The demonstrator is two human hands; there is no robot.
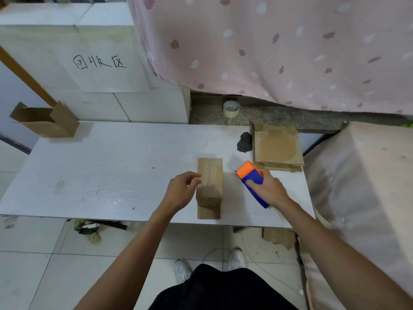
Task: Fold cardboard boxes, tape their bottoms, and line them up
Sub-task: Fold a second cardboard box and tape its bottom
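Note:
A small folded cardboard box (pixel 210 182) stands on the white table (pixel 107 171) with its taped bottom facing up. My left hand (pixel 182 190) hovers at the box's left edge, fingers loosely curled, thumb and forefinger close to the cardboard. My right hand (pixel 269 189) grips a blue and orange tape dispenser (pixel 251 177) just right of the box, resting on the table. A stack of flat unfolded boxes (pixel 277 148) lies at the table's far right. One folded open box (pixel 44 120) sits at the far left corner.
A roll of tape (pixel 231 108) stands on the stone ledge behind the table. A dark crumpled lump (pixel 244 142) lies beside the flat stack. White blocks with a handwritten sign (pixel 100 63) rise at the back left. Pink cloth hangs behind; cardboard scraps (pixel 279 238) lie on the floor.

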